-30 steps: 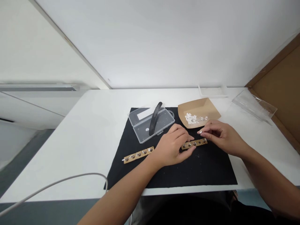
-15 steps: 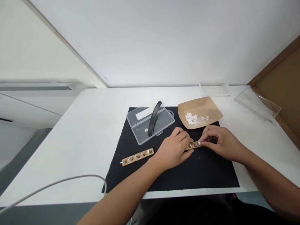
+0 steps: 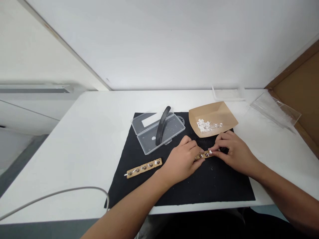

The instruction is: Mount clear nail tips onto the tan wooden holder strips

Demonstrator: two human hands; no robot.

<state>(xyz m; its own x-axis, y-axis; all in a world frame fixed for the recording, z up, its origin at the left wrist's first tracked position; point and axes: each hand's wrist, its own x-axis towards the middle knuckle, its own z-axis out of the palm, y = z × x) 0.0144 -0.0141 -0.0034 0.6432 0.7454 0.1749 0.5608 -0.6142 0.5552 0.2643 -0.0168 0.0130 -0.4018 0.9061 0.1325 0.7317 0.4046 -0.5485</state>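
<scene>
White piece in right hand, at tan strip in left hand.

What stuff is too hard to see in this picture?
All in the head view:
Both ends of the tan strip: hidden by the left hand and right hand.
Cable: cut off by the left edge.
White bits in the tray: too small, heaped.
Label: too small to read.

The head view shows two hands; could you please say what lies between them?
In the head view, part of a tan strip shows, plus a white piece in the right hand.
</scene>
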